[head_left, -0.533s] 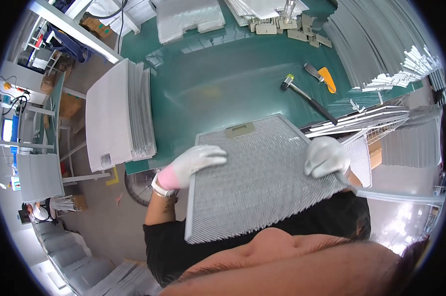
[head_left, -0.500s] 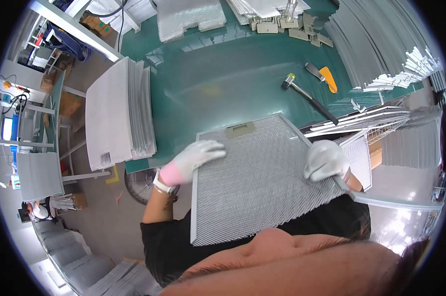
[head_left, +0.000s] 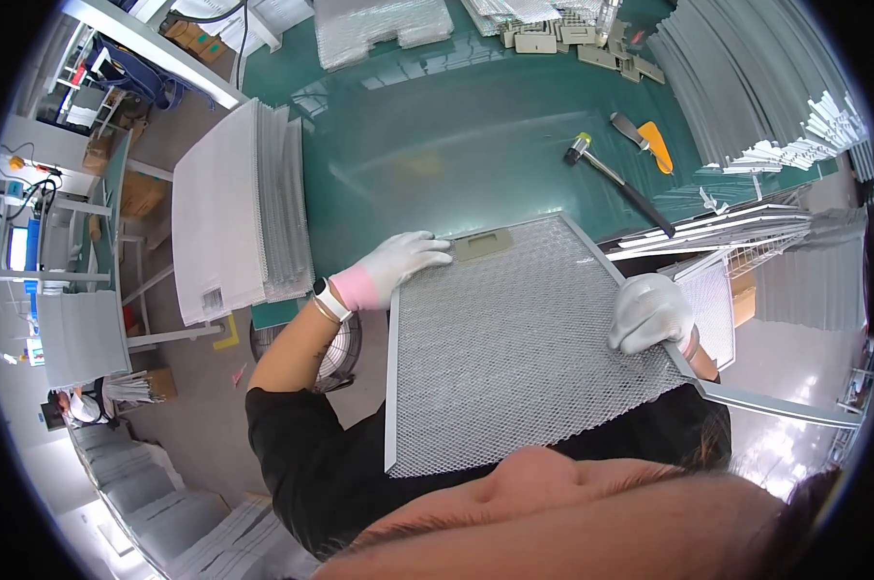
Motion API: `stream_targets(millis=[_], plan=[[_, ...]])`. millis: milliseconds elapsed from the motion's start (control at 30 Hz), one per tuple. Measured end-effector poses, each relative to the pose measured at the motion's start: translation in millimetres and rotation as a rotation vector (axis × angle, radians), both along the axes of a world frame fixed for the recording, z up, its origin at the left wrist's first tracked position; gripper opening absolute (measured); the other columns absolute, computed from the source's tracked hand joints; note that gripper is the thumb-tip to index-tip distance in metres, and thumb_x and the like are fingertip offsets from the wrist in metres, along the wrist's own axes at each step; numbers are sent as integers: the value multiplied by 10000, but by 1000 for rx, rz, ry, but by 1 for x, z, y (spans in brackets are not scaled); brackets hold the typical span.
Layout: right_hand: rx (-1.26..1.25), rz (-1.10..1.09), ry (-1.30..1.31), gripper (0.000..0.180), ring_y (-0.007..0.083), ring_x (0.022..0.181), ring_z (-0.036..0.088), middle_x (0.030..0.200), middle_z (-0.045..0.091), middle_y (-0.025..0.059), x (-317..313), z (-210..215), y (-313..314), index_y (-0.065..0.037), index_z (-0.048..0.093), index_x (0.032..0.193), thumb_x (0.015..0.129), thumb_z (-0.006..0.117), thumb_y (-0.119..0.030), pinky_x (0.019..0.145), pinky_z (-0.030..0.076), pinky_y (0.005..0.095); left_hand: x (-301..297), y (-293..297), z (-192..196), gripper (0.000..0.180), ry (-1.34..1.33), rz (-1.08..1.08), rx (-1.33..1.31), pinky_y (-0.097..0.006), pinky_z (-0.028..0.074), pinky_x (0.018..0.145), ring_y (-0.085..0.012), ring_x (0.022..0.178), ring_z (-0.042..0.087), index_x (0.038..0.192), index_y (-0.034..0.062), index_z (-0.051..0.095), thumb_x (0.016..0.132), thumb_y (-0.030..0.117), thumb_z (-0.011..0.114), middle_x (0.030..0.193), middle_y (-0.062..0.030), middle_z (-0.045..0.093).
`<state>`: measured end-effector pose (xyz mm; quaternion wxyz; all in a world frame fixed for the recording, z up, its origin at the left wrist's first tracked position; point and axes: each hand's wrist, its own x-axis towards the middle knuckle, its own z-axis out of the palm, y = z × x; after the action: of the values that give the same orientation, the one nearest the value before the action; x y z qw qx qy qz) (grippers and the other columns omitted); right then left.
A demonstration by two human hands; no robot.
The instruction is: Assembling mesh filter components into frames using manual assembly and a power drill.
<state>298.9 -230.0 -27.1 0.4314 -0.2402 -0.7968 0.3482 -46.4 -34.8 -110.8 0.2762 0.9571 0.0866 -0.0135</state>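
Note:
A grey metal mesh filter panel (head_left: 514,348) with a thin metal frame slants across the green table's near edge toward my body. A beige latch plate (head_left: 482,245) sits in its far edge. My white-gloved left hand (head_left: 403,263) grips the far left corner, fingers over the frame beside the latch plate; its thumb is hidden. On the right side, my gloved right hand (head_left: 651,314) is closed over the frame, knuckles up, fingers curled onto the mesh. From below that hand a metal frame strip (head_left: 780,401) sticks out to the right.
Stacked mesh sheets (head_left: 219,213) stand on the table's left. A hammer (head_left: 620,184) and an orange-handled scraper (head_left: 644,140) lie at the right, before tall stacked panels (head_left: 746,87). Beige plates (head_left: 553,41) are piled at the back. A floor fan (head_left: 340,358) stands below left.
My left hand has slid away from me along the left frame to the corner by the latch plate. My right hand keeps its place on the frame. The whole view has shifted slightly.

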Motion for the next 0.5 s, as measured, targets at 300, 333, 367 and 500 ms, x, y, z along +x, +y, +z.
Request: stream_targets(millis=[300,333,367,500], plan=[[36,-137,49,220,207,653,667,717,694,35,-9,12,-5,-90,672,646,722,605,-285,587,524,307,-8,-16,-9,378,13,300,155,-435,450,907,-355,1003,556,1154,78,585,778,43,592,1006,-139,593],[32,-102,46,253,206,654,667,717,694,34,-7,10,-3,-91,672,649,750,585,-306,592,525,307,-8,-18,-7,367,18,338,194,-435,452,876,-347,964,555,1139,80,595,775,34,589,959,-137,579],[28,-69,43,287,206,655,667,716,694,33,-5,9,-2,-91,672,652,778,565,-326,597,525,307,-8,-20,-5,358,23,374,233,-435,455,845,-339,925,555,1124,82,605,771,25,585,911,-134,565],[-17,-68,47,375,212,660,668,714,693,29,-3,0,-2,-92,668,655,851,513,-371,605,525,311,-8,-22,-3,323,38,358,258,-434,452,859,-338,943,558,1089,84,625,775,21,579,929,-132,571]])
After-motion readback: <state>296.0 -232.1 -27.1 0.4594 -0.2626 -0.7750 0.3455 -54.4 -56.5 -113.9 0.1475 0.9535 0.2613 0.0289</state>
